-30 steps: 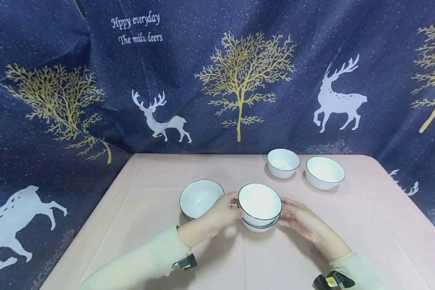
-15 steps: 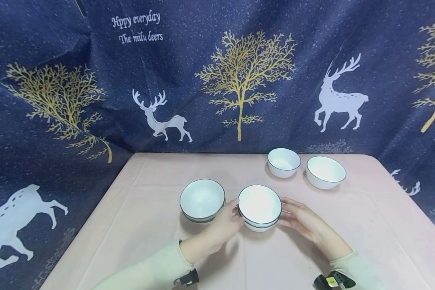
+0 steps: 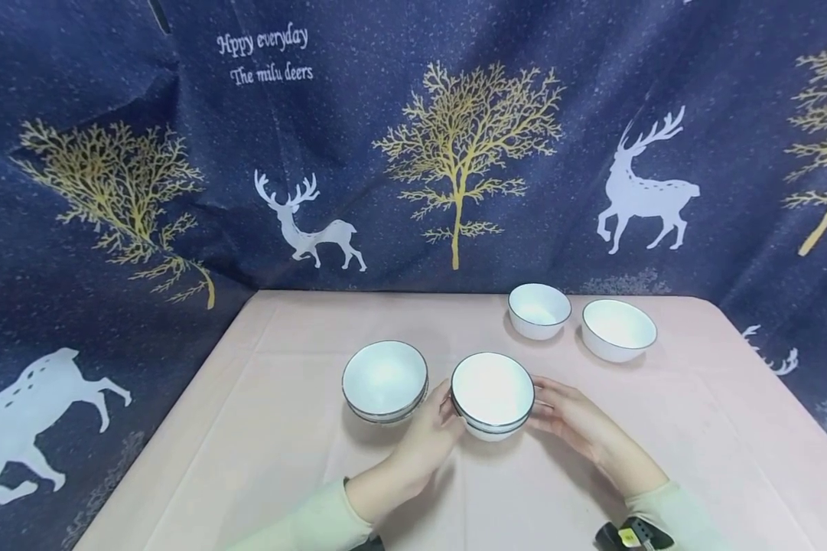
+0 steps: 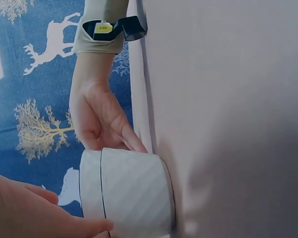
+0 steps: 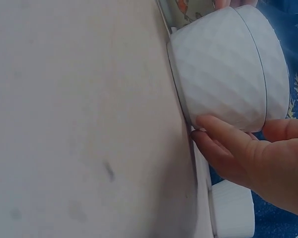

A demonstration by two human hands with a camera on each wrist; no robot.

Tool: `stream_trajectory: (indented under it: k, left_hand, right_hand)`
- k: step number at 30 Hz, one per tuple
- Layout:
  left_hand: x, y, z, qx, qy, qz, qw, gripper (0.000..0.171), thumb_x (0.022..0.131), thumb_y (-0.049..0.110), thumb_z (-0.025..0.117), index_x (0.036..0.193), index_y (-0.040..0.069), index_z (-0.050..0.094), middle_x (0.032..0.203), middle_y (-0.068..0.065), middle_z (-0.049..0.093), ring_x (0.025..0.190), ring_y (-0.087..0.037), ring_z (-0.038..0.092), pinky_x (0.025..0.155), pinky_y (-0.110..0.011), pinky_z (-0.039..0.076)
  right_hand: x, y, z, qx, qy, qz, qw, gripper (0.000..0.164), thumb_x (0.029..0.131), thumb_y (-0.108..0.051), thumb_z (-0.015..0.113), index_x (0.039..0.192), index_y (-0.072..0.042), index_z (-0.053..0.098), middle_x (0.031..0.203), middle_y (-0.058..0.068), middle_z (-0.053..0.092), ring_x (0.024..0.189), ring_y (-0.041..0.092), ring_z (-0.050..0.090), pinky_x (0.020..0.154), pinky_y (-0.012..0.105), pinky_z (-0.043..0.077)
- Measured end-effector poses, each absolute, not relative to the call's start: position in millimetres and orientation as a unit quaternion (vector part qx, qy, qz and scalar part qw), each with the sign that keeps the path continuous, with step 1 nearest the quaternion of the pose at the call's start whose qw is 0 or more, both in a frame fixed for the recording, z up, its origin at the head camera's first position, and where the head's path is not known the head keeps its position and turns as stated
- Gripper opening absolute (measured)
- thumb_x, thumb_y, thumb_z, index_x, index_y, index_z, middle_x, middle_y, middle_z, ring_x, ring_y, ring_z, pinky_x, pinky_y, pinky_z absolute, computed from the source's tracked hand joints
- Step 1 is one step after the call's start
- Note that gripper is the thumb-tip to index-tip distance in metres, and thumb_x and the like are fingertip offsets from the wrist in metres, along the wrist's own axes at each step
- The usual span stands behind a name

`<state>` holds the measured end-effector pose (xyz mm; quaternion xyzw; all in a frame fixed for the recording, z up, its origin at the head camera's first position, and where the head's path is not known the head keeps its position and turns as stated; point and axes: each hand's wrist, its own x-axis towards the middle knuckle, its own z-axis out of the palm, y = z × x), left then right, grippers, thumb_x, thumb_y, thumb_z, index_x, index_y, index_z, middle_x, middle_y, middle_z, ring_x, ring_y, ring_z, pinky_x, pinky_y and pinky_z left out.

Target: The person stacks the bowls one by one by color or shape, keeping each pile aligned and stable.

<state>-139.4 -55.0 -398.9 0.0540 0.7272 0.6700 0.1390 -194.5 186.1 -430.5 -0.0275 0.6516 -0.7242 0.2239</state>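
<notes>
Stacked bowls (image 3: 492, 394) stand upright between left hand (image 3: 423, 440) and right hand (image 3: 578, 421), held at their sides by the fingers of both, some fingertips hidden in the head view, the left hand cut off in its wrist view.

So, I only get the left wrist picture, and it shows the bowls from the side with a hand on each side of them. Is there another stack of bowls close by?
Observer: Yes. In the head view, a second stack of bowls stands on the table, just beyond and to the left of the left hand.
Operator: Cool! And I can't see in from the side. Is anything inside the top one being held?
Observer: From above, the upper bowl looks plain white inside, and nothing shows in it.
</notes>
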Motion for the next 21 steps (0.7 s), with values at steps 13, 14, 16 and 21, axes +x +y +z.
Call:
stream_trajectory:
  k: [13, 14, 16, 21]
  left_hand:
    - [-141, -50, -409, 0.029, 0.682, 0.718, 0.138, 0.065, 0.099, 0.013, 0.042, 0.151, -0.005, 0.007, 0.156, -0.027, 0.011, 0.143, -0.038, 0.018, 0.116, -0.047, 0.023]
    - [-141, -49, -409, 0.028, 0.679, 0.721, 0.137, 0.065, 0.099, 0.013, 0.042, 0.151, -0.006, 0.006, 0.156, -0.027, 0.011, 0.143, -0.038, 0.018, 0.116, -0.047, 0.023]
    - [-143, -48, -411, 0.022, 0.672, 0.727, 0.135, 0.065, 0.099, 0.012, 0.042, 0.151, -0.006, 0.006, 0.156, -0.027, 0.01, 0.143, -0.038, 0.017, 0.116, -0.046, 0.024]
    - [-144, -44, -412, 0.009, 0.657, 0.743, 0.13, 0.063, 0.099, 0.009, 0.041, 0.15, -0.007, 0.008, 0.155, -0.029, 0.012, 0.143, -0.039, 0.018, 0.114, -0.044, 0.03]
  right_hand:
    - [-198, 192, -429, -0.065, 0.707, -0.669, 0.219, 0.057, 0.1, -0.013, 0.042, 0.145, 0.015, 0.02, 0.148, 0.034, 0.026, 0.126, 0.035, 0.049, 0.104, 0.04, 0.046]
    - [-198, 194, -428, -0.072, 0.709, -0.667, 0.217, 0.057, 0.099, -0.013, 0.043, 0.144, 0.015, 0.021, 0.147, 0.034, 0.027, 0.125, 0.034, 0.05, 0.103, 0.039, 0.047]
    - [-199, 195, -428, -0.09, 0.71, -0.667, 0.208, 0.058, 0.098, -0.011, 0.045, 0.143, 0.017, 0.022, 0.145, 0.035, 0.031, 0.12, 0.026, 0.055, 0.102, 0.036, 0.048]
    - [-199, 203, -424, -0.108, 0.719, -0.663, 0.177, 0.054, 0.099, -0.012, 0.049, 0.139, 0.018, 0.031, 0.135, 0.023, 0.05, 0.108, 0.007, 0.059, 0.1, 0.028, 0.049]
